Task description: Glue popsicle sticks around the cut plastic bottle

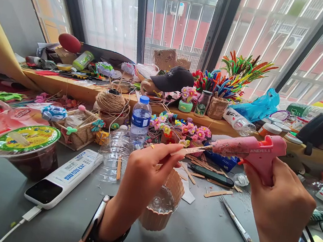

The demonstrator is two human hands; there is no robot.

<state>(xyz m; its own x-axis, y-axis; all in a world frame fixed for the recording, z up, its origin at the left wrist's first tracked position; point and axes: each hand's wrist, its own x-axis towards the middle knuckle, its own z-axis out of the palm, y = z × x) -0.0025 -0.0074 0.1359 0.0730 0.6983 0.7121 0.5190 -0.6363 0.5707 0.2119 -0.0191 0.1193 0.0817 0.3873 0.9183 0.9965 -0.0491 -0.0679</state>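
Note:
My right hand is wrapped round the handle of a pink hot glue gun, its nozzle pointing left. Between thumb and fingers, my left hand pinches a short wooden craft stick, and the nozzle meets or nearly meets its far end. Below my left hand stands a clear plastic cup ringed with upright wooden sticks. Part of its rim is hidden behind that hand. Loose craft sticks and a dark green utility knife lie beyond it on the grey table.
Scissors lie near my right hand. At left are a lidded drink cup and a white power bank with a cable. A water bottle, a cut clear bottle and craft flowers stand behind. A cluttered ledge runs below the window.

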